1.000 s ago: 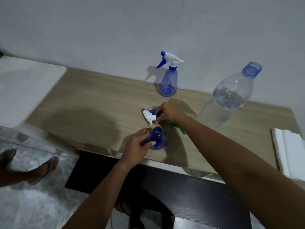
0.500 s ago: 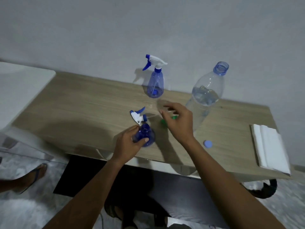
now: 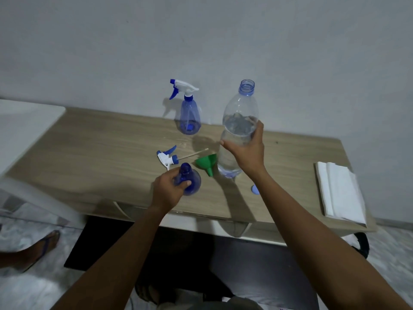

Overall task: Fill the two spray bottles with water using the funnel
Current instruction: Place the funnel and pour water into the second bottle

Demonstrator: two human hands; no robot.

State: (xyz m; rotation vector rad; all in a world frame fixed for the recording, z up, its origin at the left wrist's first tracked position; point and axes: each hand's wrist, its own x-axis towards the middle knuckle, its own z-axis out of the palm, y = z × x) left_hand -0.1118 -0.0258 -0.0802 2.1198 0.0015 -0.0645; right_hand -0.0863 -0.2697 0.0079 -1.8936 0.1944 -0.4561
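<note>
- While it stands uncapped near the front edge of the pale wood-grain worktop (image 3: 89, 153), the small blue translucent plastic spray bottle (image 3: 190, 184) is gripped by the left hand (image 3: 169, 190), whose fingers and thumb curl round its shoulder just below the open neck.
- Just behind that bottle lies its white-and-blue trigger sprayer head (image 3: 166, 158), flat on the worktop, with its thin dip tube pointing away to the right.
- Lying on its side just to the right of the bottle is a small green plastic funnel (image 3: 206, 163), wide mouth toward the wall and spout toward the front edge.
- Beside the funnel stands a tall clear plastic water bottle (image 3: 240, 121), uncapped and partly filled with water; the right hand (image 3: 245, 153) is wrapped round its middle, thumb on the left side and fingers round the right.
- I cannot tell whether the base of this bottle rests on the worktop or sits just above it.
- Its round pale-blue cap (image 3: 254, 189) lies on the worktop near the right forearm.
- A second blue translucent spray bottle (image 3: 189, 119), with its white-and-blue trigger head screwed on, stands upright at the back, close to the grey wall (image 3: 312, 52).
- Folded white paper towels (image 3: 339, 191) lie at the right end of the worktop, well apart from the bottles.
- A foot in a sandal (image 3: 42, 245) shows on the floor at lower left.
</note>
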